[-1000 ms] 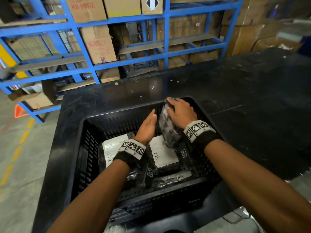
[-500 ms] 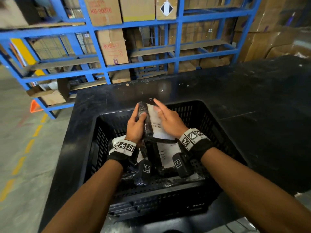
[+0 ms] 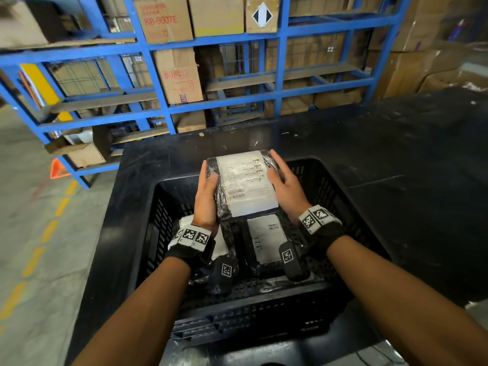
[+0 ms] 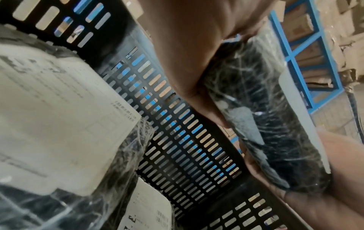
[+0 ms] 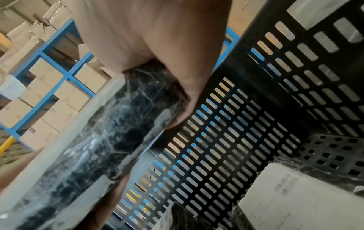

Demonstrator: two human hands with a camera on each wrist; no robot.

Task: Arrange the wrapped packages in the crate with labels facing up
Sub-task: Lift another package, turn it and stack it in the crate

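A black plastic-wrapped package (image 3: 245,186) with a white label facing up is held flat above the far half of the black slotted crate (image 3: 148,233). My left hand (image 3: 207,196) grips its left edge, thumb on top. My right hand (image 3: 284,186) grips its right edge. In the left wrist view the package (image 4: 265,109) lies against my palm, and the right wrist view shows the package (image 5: 118,132) from its other side. Two more packages lie on the crate floor, labels up: one in the middle (image 3: 266,241), one at the left (image 3: 221,247) partly hidden by my wrist.
The crate stands on a black table (image 3: 396,159) near its front edge. Blue shelving (image 3: 282,75) with cardboard boxes stands behind the table. A concrete floor with yellow dashes (image 3: 39,247) lies to the left. The crate's slotted far wall (image 4: 187,140) is beneath the held package.
The package stood on edge at the crate's right under my right hand. My left hand joined, and both hands turned it label up and lifted it toward the far middle.
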